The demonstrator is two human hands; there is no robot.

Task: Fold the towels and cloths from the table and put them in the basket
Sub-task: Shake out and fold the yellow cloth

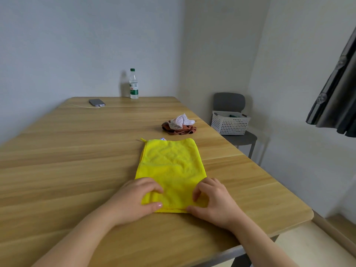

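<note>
at lower centre of the frame, the left hand (137, 198) and right hand (213, 202) pinch the near corners of a half-folded yellow towel (171, 166) on the table (67, 160), apparently ready to fold it away toward the basket (230, 123) at right.

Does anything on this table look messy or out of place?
Only the heap beyond the yellow towel: a white dotted cloth lies crumpled on a brown cloth, both unfolded. The towel lies flat, its near end gripped by the left hand and right hand. Nothing looks spilled or damaged.
</note>
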